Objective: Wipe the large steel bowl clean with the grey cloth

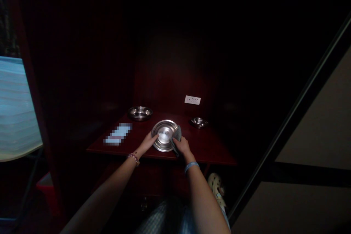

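A round steel plate (164,135) with a raised rim is held up above the near edge of the dark red desk (214,150), its inside facing me. My left hand (148,142) grips the plate's left rim, thumb on the inner side. At the right rim, my right hand (182,144) is closed on a grey cloth (177,133), which is folded over the plate's edge. Behind the plate to the left, a steel dish (140,113) rests on the desk. A smaller steel bowl (199,122) sits to the right.
A blurred-out pale rectangle (118,134) lies on the desk's left side. On the back wall is a white power socket (192,100). Dark side panels flank the desk. Below right shows a cream clog (215,182); a red bin (48,188) stands low on the left.
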`<state>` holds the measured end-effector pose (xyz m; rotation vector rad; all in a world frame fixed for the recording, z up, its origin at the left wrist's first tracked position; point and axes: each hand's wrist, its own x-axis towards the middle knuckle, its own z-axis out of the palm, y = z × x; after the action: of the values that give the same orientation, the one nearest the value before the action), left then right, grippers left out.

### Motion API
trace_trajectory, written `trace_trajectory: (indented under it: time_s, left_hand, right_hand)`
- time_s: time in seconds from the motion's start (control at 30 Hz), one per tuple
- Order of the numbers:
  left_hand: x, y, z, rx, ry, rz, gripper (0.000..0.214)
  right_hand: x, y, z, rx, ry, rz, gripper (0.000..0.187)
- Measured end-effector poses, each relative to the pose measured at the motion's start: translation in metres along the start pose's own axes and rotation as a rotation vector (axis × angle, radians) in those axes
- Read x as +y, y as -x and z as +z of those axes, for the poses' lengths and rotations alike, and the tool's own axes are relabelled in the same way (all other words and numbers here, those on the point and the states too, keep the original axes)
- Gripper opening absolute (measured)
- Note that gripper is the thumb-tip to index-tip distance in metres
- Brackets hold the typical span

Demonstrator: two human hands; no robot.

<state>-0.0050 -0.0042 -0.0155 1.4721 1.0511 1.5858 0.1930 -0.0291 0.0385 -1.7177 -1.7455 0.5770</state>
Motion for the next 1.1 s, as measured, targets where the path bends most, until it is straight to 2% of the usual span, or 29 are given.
trace_trajectory:
  time_s: [1.1]
  left_hand:
    - [0.0011,-0.0001,-0.0009,0.002,-0.007,-0.013,0.051]
  right_hand:
    - [0.0006,0.0009,-0.0001,0.004,0.005,-0.027,0.032]
